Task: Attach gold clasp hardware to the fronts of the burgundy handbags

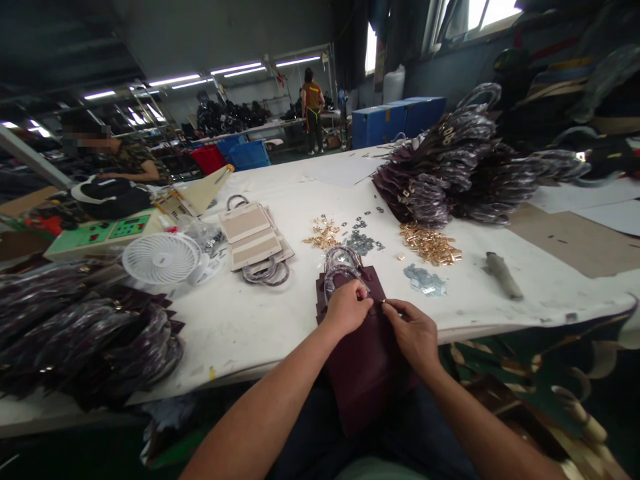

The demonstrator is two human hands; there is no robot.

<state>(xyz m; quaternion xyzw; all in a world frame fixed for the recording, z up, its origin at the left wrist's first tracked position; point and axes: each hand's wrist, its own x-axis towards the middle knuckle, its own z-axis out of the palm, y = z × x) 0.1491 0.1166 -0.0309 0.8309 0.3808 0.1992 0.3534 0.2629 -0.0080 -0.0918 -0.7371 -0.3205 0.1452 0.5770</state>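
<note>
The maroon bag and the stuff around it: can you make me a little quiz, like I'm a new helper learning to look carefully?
1. True or false: the white fan is on the left side of the maroon bag.

2. Fill in the blank: between the two gold piles lie lots of small ____ pieces. (Name a colour.)

3. Which is nearer to the bag's handles: the person's left hand or right hand?

Key:
1. True.
2. Grey.
3. The left hand.
</note>
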